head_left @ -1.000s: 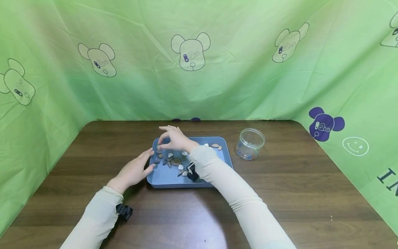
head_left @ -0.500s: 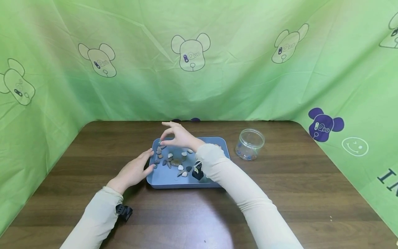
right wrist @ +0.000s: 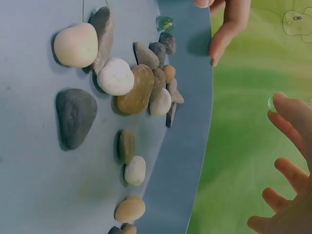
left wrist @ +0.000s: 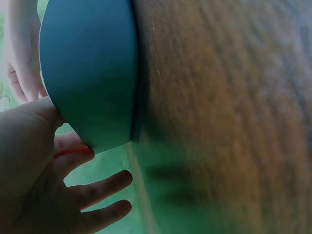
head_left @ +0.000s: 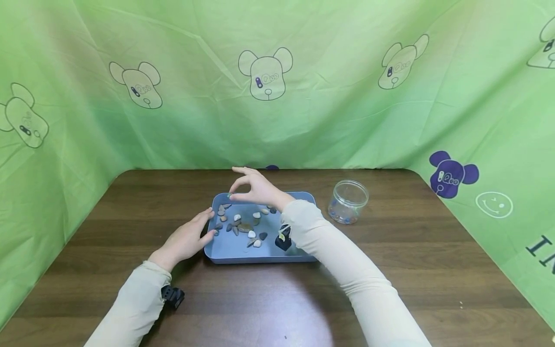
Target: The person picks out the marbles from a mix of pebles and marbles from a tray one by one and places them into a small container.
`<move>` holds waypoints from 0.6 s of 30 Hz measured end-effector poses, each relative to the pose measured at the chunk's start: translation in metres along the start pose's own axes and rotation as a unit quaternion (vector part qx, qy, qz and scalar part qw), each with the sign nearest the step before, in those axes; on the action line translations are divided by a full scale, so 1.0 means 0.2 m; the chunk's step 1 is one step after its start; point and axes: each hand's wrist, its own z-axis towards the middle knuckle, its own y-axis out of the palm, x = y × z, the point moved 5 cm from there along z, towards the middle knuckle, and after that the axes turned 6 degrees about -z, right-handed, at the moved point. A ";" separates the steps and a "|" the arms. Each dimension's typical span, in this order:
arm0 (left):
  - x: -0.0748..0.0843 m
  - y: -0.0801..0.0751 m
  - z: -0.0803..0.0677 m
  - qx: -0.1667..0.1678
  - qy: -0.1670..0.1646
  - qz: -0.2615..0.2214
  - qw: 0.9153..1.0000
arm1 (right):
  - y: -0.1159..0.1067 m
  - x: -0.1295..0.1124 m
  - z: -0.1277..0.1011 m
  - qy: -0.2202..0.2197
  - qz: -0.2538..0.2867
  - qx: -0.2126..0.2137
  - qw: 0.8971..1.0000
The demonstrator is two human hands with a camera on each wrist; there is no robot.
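My right hand [head_left: 260, 189] is over the far side of the blue tray [head_left: 234, 249], pinching a small clear green glass marble [right wrist: 271, 103] between thumb and forefinger, its other fingers spread. At the tray's left rim rests my left hand [head_left: 186, 238]. Its thumb lies over the rim and its fingers reach along the outer wall, mostly straight in the left wrist view. Several pebbles [head_left: 245, 227], white, tan, brown and dark grey, are scattered across the tray floor. One more green glass marble [right wrist: 165, 23] lies in the tray near the left hand.
To the right of the tray stands a lidless clear jar [head_left: 348, 205] with small bluish marbles at its bottom. The wooden table [head_left: 416, 270] ends at a green printed cloth [head_left: 277, 130] behind and at both sides.
My right hand has risen from among the pebbles at the tray's far left corner and moved right and back, the green marble in its pinch. The left hand has stayed in place.
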 end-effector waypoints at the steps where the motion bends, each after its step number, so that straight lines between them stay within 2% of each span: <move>1: 0.00 0.00 0.00 0.000 0.000 0.000 1.000 | 0.00 0.00 0.00 0.000 0.000 0.001 1.000; 18: 0.02 -0.01 -0.01 -0.001 0.001 -0.002 1.000 | -0.09 -0.01 -0.08 -0.009 0.004 0.020 1.000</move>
